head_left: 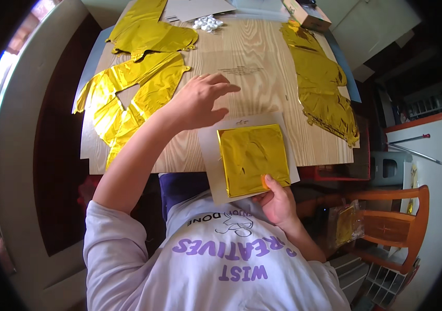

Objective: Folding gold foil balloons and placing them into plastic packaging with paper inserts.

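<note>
- Head view: the right hand (278, 202) has its fingers pinching the near edge of a folded gold foil square (252, 158), thumb on top, with a grey card (210, 166) under it.
- That stack hangs off the counter (262, 67) edge at 6 o'clock.
- The left hand (197, 101) hovers with fingers spread and empty, so the foil lies toward 5 o'clock from it.
- The right hand is nearer.
- Flat gold balloons (127, 98) lie at 9 o'clock of the left hand.

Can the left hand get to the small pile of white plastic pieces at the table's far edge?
Probably yes. The left hand hovers open above bare wood, and nothing stands between it and the white pieces; only flat gold foil lies beside that path.
</note>
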A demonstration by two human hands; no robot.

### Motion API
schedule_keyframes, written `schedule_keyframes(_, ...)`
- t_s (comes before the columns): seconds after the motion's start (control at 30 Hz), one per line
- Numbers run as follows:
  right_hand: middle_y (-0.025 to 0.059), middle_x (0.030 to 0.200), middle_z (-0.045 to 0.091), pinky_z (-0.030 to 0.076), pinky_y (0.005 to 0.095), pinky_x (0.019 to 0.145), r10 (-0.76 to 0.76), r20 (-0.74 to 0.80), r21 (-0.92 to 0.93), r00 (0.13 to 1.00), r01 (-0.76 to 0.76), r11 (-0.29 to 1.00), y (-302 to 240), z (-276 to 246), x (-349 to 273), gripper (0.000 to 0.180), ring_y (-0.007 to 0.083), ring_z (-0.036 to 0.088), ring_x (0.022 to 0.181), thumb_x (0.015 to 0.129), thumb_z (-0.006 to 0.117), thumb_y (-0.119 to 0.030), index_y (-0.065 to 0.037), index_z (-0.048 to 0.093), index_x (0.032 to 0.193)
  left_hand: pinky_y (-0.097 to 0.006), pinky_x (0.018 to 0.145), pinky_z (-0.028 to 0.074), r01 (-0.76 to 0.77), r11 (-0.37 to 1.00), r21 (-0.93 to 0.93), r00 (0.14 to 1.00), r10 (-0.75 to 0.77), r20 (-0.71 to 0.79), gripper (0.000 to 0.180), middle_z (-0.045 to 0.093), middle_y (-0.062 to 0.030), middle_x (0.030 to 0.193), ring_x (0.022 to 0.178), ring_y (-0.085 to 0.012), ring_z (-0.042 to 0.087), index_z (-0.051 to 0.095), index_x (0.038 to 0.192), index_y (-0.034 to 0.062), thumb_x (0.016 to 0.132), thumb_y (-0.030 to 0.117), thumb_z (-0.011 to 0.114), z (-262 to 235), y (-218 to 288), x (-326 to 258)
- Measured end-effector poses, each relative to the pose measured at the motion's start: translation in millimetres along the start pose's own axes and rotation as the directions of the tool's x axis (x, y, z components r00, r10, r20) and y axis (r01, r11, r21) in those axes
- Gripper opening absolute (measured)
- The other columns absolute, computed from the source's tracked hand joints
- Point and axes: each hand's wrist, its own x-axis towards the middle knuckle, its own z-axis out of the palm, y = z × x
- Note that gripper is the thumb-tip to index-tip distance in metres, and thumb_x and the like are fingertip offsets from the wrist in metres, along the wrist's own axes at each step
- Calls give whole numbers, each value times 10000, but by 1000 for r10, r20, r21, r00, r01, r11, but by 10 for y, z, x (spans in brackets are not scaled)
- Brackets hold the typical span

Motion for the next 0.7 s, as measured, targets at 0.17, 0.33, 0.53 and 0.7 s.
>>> schedule_keyframes(0.17,74,1167,707,566,308,655,13,-11,-25,1000,-14,1000,-8,-19,6,359,192,715,936,1021,580,-247,-88,561,1342,-465,1143,394,89,987,-131,983,-66,171,679,513,-132,1444,1365,-353,445,603,1378,147,735,147,819,23,159,-512)
schedule_keyframes(0.33,73,1177,699,569,311,651,5,-4,-39,1000,-5,999,-21,30,-9,365,195,716,937,1022,583,-243,-95,550,1354,-455,1140,388,51,980,-193,993,-29,116,629,546,-147,1394,1337,-350,469,632,1333,122,732,155,814,131,252,-584)
schedule_keyframes(0.53,78,1203,691,573,312,656,-14,-3,-28,1000,13,1000,-3,14,13,392,197,714,945,1023,581,-243,-96,528,1382,-445,1118,398,-34,982,-185,998,42,37,538,593,-138,1312,1264,-345,520,660,1260,64,746,146,795,255,321,-533)
schedule_keyframes(0.7,76,1200,692,573,312,665,8,-36,-11,999,-8,1000,-22,7,18,386,197,716,934,1023,581,-237,-96,529,1379,-436,1099,415,-58,979,-195,998,60,5,492,627,-128,1256,1224,-333,551,665,1244,49,764,95,763,278,302,-532)
